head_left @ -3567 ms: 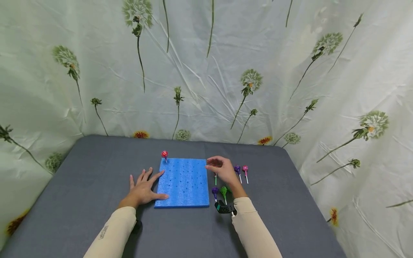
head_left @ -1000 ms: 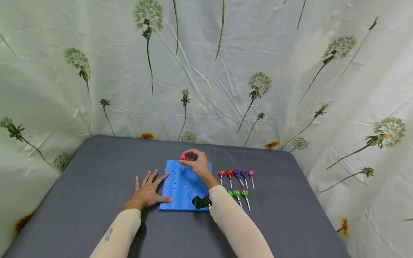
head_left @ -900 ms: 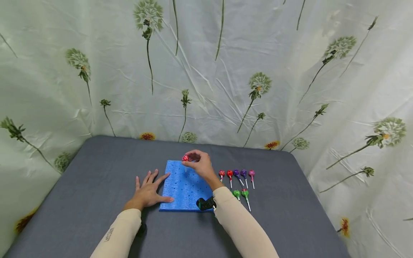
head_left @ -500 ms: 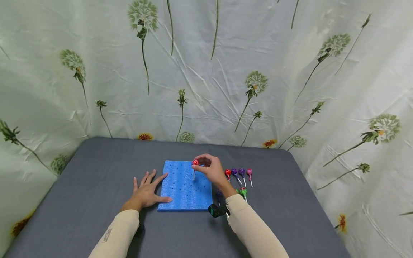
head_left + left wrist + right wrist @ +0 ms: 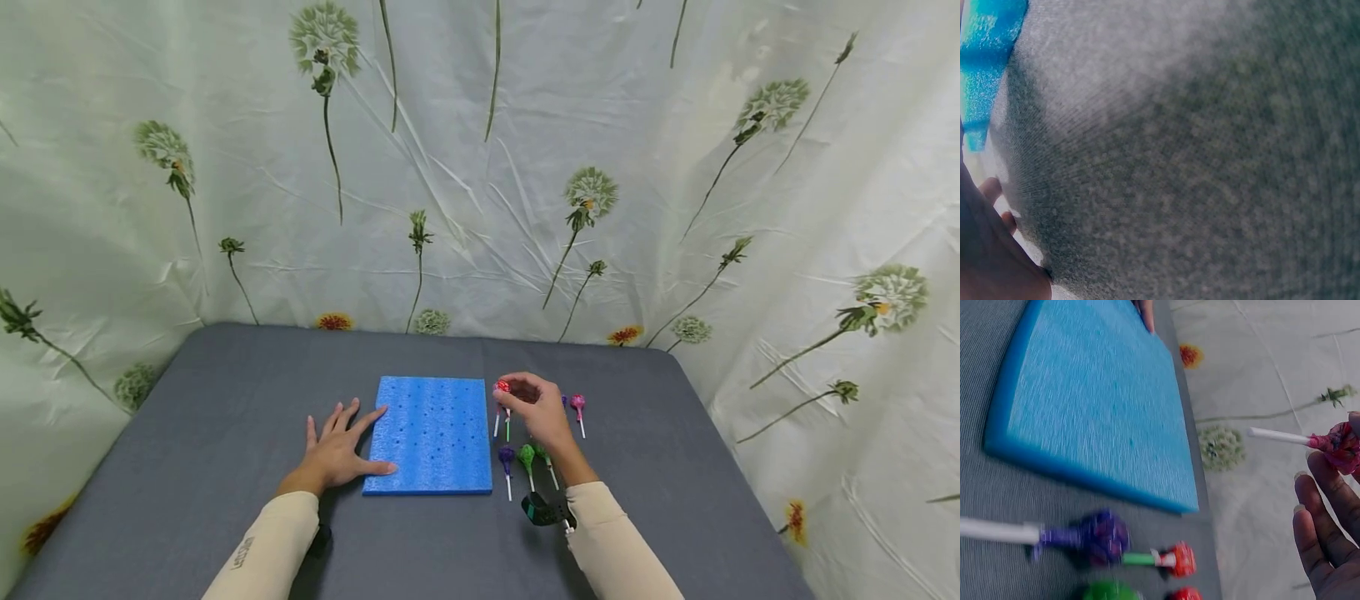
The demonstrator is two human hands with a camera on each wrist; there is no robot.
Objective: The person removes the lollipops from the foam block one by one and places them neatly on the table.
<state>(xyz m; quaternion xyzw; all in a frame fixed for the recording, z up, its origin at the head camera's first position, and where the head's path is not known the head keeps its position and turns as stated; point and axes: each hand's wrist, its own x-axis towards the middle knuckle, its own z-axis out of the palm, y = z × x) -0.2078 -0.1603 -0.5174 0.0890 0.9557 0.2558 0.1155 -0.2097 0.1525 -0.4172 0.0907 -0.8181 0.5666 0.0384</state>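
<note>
My left hand (image 5: 330, 457) rests with spread fingers along the left edge of a blue foam board (image 5: 427, 442), thumb and index finger on its top face. Small holes dot the board, and nothing stands in them. Thumb and fingertips of my right hand (image 5: 543, 418) pinch a red-pink wrapped lollipop (image 5: 502, 387) by its candy head, just past the board's right edge. In the right wrist view the lollipop's white stick (image 5: 1280, 435) points away from the fingers. The left wrist view catches only part of the left hand (image 5: 991, 244) and a board corner (image 5: 988, 56).
Right of the board lie several lollipops in rows: a purple one (image 5: 507, 456), a green one (image 5: 527, 457) and a pink one (image 5: 577, 402) among them. My right hand hides some. A red lollipop (image 5: 1182, 559) has a green stick. Behind the grey table (image 5: 247, 375) hangs a flowered curtain (image 5: 480, 250).
The red lollipop that stood in the board's far left corner is out of it. My right hand has carried it rightward across the board to the lollipop rows. My left hand stays put.
</note>
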